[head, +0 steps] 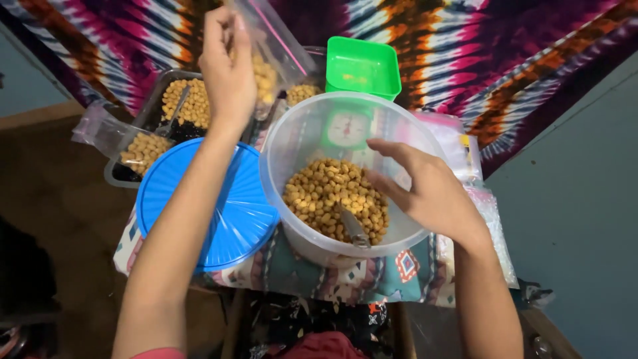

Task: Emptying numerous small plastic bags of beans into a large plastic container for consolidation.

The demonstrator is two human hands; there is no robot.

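Left hand: holds up a clear bag of nuts.
Right hand: open, fingers spread over tub.
Tub: nuts, spoon inside.
Lid: blue, left of tub.

We seem to be in a home, packing snacks on the floor: a tie-dye cloth hangs behind, a patterned pillow carries a tub of nuts, with a blue lid, bags and a green scale around.
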